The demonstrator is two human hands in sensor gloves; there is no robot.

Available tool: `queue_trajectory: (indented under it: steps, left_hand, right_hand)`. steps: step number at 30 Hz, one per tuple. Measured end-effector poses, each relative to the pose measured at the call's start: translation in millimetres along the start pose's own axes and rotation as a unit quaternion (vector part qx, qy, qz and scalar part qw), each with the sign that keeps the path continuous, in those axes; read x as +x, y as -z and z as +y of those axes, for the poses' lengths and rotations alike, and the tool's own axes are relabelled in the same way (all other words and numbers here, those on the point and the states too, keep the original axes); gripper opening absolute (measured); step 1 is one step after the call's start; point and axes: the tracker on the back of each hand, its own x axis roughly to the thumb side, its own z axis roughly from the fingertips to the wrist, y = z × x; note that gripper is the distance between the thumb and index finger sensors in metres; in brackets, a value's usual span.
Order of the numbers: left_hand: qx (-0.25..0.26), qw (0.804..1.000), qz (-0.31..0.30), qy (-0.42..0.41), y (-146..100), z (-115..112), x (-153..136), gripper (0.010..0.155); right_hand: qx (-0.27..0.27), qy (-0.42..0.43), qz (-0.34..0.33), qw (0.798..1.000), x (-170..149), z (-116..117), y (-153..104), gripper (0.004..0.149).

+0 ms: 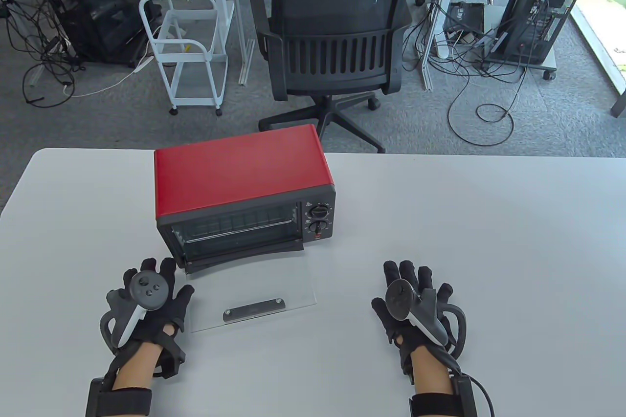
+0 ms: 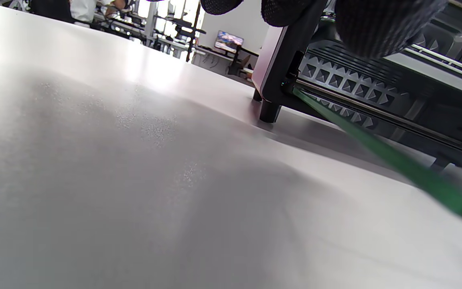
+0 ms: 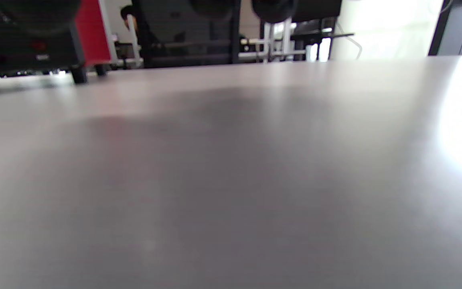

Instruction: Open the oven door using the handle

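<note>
Already the glass door [image 1: 252, 290] lies fully down; fragile, hinged, grip its handle [image 1: 254, 309]. Left hand [image 1: 146, 302], right hand [image 1: 413, 302] spread flat, holding nothing.

A small red-topped toaster oven with a black front [image 1: 244, 192] stands on the white surface [image 1: 464, 241]. Its clear glass door [image 1: 254, 290] is fully open, lying flat toward the viewer, with the dark bar handle [image 1: 254, 309] at its near edge.
</note>
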Motion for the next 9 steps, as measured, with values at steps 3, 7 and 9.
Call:
queue_trajectory:
  steps: [3,7,9]
  left_hand:
    - [0.001,1.000,0.000,-0.001,0.3,0.1,-0.1,0.072]
    - [-0.001,1.000,0.002,0.001,0.1,0.0,-0.1,0.072]
    - [-0.001,1.000,0.002,0.001,0.1,0.1,-0.1,0.072]
  right_hand:
    - [0.002,-0.001,-0.001,1.000,0.2,0.1,0.1,0.078]
    - [0.001,0.000,-0.001,1.000,0.2,0.0,0.4,0.078]
    - [0.002,0.002,-0.001,1.000,0.0,0.3,0.5,0.078]
